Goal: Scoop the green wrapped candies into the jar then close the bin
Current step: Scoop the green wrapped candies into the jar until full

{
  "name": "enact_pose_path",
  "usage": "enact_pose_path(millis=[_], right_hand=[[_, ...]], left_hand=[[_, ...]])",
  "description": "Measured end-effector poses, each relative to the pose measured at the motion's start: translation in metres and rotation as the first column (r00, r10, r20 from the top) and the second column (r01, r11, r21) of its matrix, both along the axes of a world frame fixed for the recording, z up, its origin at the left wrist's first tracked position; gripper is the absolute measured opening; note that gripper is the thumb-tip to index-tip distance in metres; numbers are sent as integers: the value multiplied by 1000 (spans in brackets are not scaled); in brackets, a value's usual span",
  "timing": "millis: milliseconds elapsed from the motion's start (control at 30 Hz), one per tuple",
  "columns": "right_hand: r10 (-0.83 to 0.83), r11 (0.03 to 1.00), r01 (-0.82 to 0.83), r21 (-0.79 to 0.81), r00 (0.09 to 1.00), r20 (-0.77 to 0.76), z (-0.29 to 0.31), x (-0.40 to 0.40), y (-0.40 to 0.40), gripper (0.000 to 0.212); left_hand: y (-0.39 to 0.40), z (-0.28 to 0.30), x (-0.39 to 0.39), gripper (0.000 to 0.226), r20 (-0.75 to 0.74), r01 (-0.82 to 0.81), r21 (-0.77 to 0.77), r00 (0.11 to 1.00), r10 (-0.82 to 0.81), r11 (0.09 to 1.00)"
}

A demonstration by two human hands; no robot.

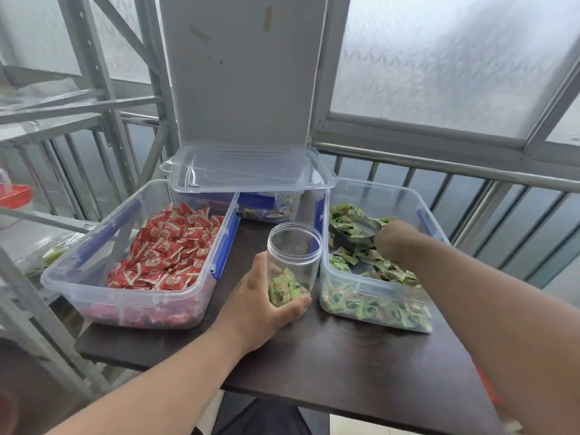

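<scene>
- The green wrapped candies [376, 306] lie in the clear bin [351, 277] at my right on the counter [345, 365]; a small heap already sits at the bottom of the jar [293, 265]. The jar looks under half full, so I judge more scoops are needed.
- My right hand [397, 243] is in the bin, closed round the handle of the metal scoop [361, 229], which rests on the candies. An overfilled scoop could shed candies on the way across the bin wall.
- The jar mouth is narrower than the bin. A fast tip of the scoop could send candies over the rim onto the counter.
- My left hand [270, 306] wraps the jar low, thumb in front. The grip steadies the base, but a knock from the scoop on the rim could tilt the jar, which stands just beside the bin.
- The bin of red candies [163, 246] stands open at the left; strays could land there and mix.
- A loose lid [251, 171] rests on the rear bin [270, 208]. I cannot tell whether it fits the green bin; a wrong lid would not latch.
</scene>
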State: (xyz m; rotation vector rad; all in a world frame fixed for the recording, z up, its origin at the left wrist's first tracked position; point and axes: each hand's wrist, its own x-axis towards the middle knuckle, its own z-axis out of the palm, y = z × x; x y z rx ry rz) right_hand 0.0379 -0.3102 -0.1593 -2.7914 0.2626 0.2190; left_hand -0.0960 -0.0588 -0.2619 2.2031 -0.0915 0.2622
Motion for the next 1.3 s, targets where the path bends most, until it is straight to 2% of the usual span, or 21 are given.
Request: enact_pose_path(millis=[167, 267, 533, 700, 800, 900, 1067, 1300], right_hand=[[-68, 989, 53, 139, 992, 109, 7, -12, -25, 35], [-52, 984, 23, 177, 985, 165, 19, -32, -35, 41], [-35, 989, 13, 145, 987, 155, 47, -81, -47, 43], [41, 997, -56, 52, 966, 254, 65, -101, -38, 57], [144, 990, -136, -47, 939, 313, 82, -114, -28, 55], [272, 943, -180, -279, 900, 340, 98, -122, -16, 55], [450, 771, -156, -618, 820, 354, 123, -128, 7, 63], [668, 499, -148, -854, 694, 270, 159, -129, 31, 65]], left_hand=[[0, 1, -1, 71, 4, 4, -14, 1000, -4, 1000], [1, 2, -2, 74, 14, 9, -33, 1000, -8, 999], [5, 1, -12, 80, 37, 17, -60, 999, -15, 998], [6, 0, -14, 88, 37, 6, -58, 999, -4, 998], [5, 0, -15, 92, 35, 9, -56, 999, -7, 998], [6, 1, -17, 94, 37, 4, -47, 999, -3, 999], [2, 1, -20, 97, 139, -17, -24, 990, 20, 1000], [1, -1, -21, 100, 221, -52, 9, 974, 49, 999]])
